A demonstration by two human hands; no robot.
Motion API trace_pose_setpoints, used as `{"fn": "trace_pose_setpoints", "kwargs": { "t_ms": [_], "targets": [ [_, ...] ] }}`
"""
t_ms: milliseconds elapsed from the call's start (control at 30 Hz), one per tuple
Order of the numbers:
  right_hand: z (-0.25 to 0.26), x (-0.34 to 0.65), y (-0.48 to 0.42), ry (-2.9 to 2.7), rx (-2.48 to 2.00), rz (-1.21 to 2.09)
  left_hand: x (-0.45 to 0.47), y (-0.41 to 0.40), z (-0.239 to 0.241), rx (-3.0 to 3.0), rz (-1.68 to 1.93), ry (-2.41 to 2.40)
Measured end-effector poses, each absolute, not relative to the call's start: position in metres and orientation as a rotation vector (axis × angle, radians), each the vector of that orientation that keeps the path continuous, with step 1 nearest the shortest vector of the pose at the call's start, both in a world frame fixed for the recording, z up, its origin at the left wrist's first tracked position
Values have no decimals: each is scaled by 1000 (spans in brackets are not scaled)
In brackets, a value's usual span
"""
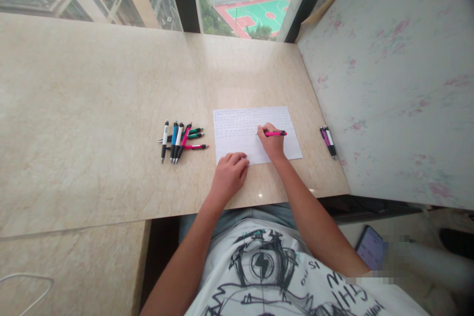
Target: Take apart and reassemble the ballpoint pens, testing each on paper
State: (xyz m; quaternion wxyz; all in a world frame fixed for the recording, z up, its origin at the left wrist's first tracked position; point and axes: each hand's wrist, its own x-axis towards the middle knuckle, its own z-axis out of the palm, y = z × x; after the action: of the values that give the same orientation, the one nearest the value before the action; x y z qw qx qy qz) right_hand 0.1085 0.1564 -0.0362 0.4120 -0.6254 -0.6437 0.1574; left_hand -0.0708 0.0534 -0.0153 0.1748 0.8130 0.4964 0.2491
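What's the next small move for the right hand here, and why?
Probably a short pen stroke rightward: the right hand holds a pink pen over the sheet, rows of writing fill its upper part, the lower part looks blank, and the left hand rests on its near edge.

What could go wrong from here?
1. The paper might shift: the left hand rests only near its lower left corner.
2. The right hand, holding a pink pen, could smudge the writing close by.
3. The stacked pens, lying across one another, might roll if bumped.
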Motion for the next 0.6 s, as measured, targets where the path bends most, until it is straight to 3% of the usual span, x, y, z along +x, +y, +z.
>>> {"fn": "trace_pose_setpoints", "kwargs": {
  "t_ms": [200, 600],
  "targets": [
    [-31, 111, 154, -1518, -1548, 457, -71, 54, -16, 2296, 703, 1402],
    [-17, 140, 133, -933, -1233, 1098, -71, 54, -16, 2303, 707, 1410]
  ]
}}
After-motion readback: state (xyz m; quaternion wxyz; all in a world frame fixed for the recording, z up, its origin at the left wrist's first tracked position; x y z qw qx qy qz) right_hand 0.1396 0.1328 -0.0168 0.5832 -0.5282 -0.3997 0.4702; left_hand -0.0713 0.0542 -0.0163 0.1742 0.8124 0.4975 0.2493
